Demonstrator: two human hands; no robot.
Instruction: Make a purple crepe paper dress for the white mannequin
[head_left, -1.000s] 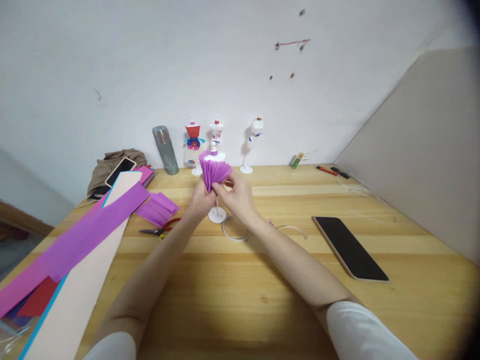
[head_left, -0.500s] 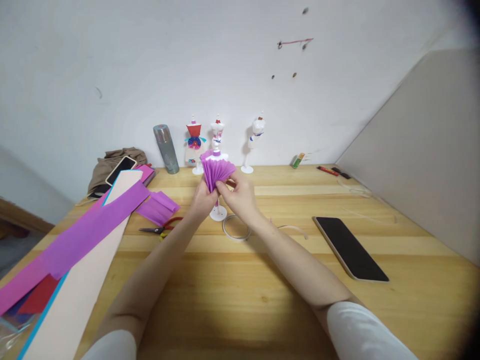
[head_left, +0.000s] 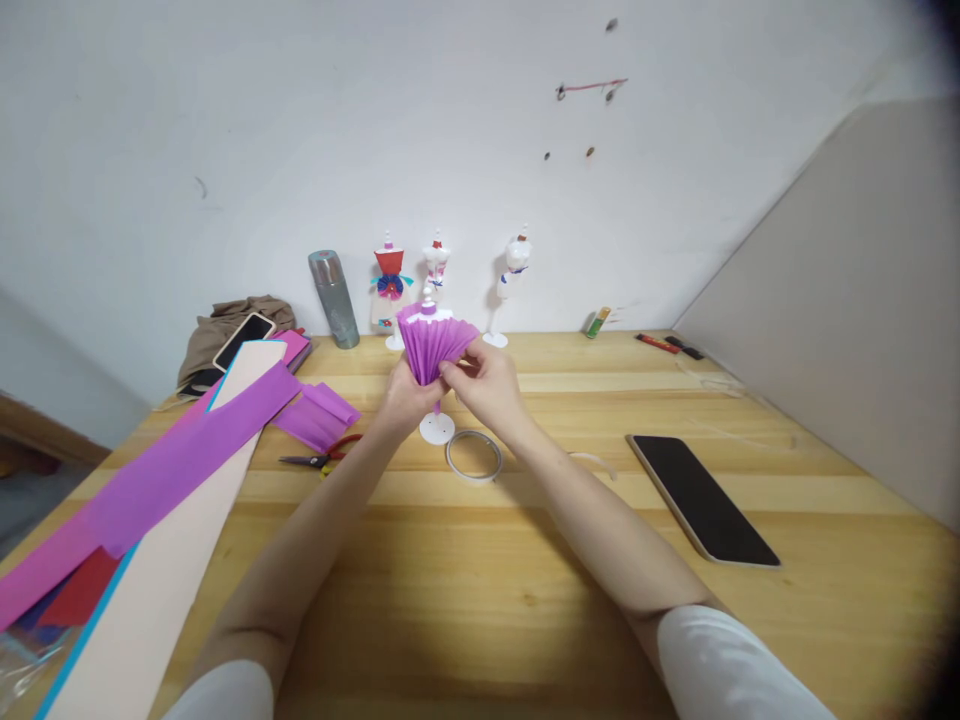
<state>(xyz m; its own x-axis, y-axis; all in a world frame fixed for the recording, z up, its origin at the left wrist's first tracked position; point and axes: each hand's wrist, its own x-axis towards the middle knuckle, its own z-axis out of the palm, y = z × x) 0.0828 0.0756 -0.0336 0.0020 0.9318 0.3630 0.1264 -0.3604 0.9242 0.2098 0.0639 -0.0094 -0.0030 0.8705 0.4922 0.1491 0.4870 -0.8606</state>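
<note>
Pleated purple crepe paper (head_left: 432, 348) fans out around the front of a small white mannequin (head_left: 436, 428), whose neck and shoulders show above it and whose round base stands on the table. My left hand (head_left: 409, 398) is closed on the gathered lower left of the paper. From the right, my right hand (head_left: 486, 385) pinches the paper near its waist with thumb and fingers. Just below the hands lies a roll of thin double-sided tape (head_left: 474, 456). Scissors (head_left: 319, 461) with red and yellow handles rest beside my left forearm.
Several dressed mannequins (head_left: 389, 262) stand along the wall with a grey bottle (head_left: 334, 300). Purple paper strips (head_left: 187, 460) and pale sheets (head_left: 187, 570) cover the left side. A phone (head_left: 705, 498) lies at right; a glue stick (head_left: 598, 322) is at the back.
The purple paper has spread wider and sits more upright around the mannequin. My right hand has shifted slightly right and stays pinched on the paper; my left hand keeps its hold.
</note>
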